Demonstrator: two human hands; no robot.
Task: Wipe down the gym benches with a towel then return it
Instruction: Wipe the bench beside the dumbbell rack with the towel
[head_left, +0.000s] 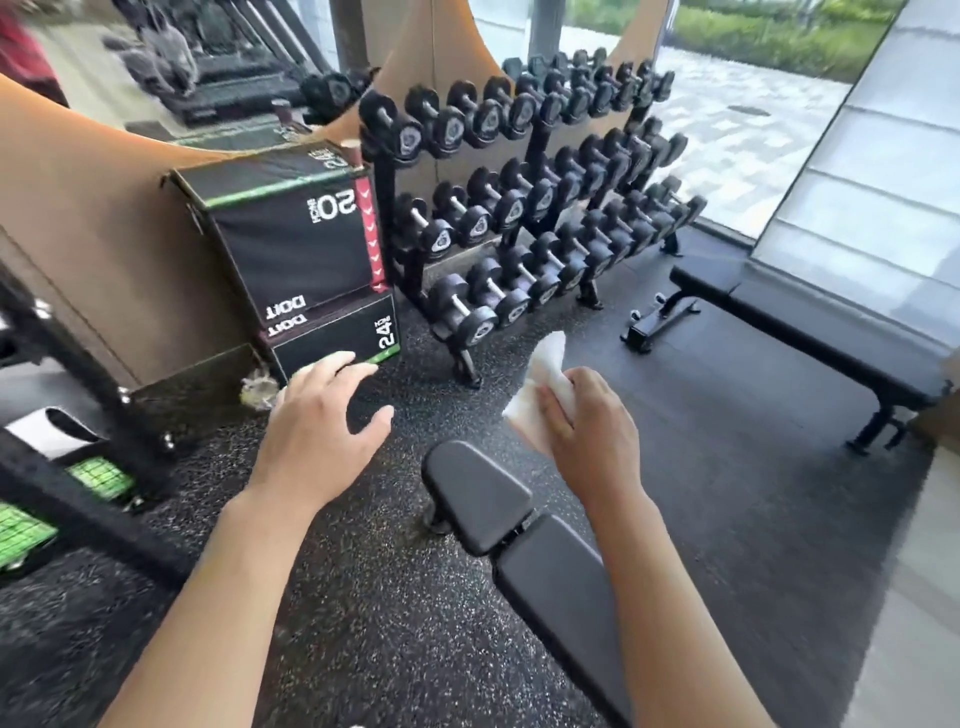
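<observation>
Head view: right hand grips a white towel, bunched, held in air just above the near bench end pad. Left hand spread, fingers relaxed, holding nothing, over the speckled floor. 2nd bench by window, right. Dumbbell rack w/ 3 tiers behind; black plyo boxes to its left.

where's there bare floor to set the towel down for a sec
Bare speckled rubber floor lies left of the near black padded bench, under the left hand. More lies between that bench and the far flat black bench. It is crowded by the black dumbbell rack and the stacked black jump boxes.
</observation>
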